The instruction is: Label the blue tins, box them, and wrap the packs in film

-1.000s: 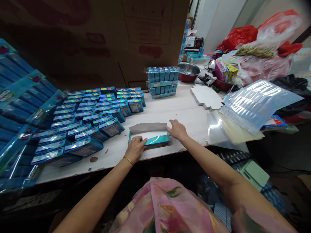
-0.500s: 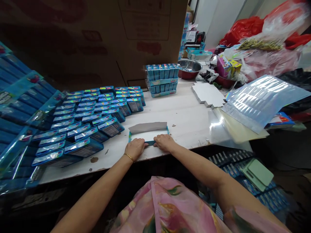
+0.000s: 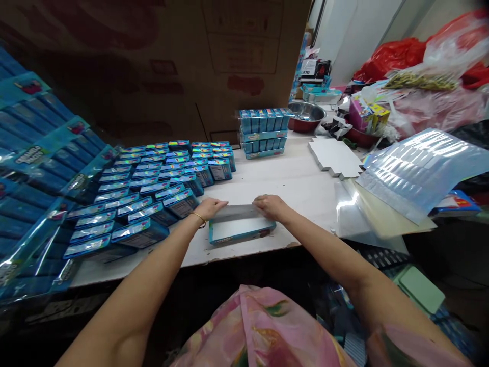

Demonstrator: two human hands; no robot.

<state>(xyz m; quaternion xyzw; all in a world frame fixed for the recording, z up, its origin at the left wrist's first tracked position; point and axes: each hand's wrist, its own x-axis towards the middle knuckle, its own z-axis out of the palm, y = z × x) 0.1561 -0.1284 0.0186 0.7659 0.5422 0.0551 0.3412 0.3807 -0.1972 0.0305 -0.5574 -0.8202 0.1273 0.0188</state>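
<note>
A shallow blue cardboard tray [image 3: 241, 237] with a white inside lies near the front edge of the table. Its grey back flap stands up along the far side. At the far left corner, my left hand [image 3: 209, 208], with a bangle at the wrist, pinches the flap. On the opposite far corner my right hand [image 3: 270, 207] has its fingers closed over the same flap. To the left stand rows of small blue boxes [image 3: 153, 189], several right beside my left hand.
Filled trays [image 3: 264, 133] are stacked at the back before a large brown carton [image 3: 160, 66]. Flat white cardboard blanks [image 3: 336, 155] lie to the right, near clear plastic sheets [image 3: 424, 171]. A metal bowl [image 3: 305, 114] sits behind. Wrapped blue packs [image 3: 42, 153] tower at left.
Both hands have moved from the tray's near wall to its far corners and now hold the back flap. The near wall now shows its printed front. The view has shifted slightly.
</note>
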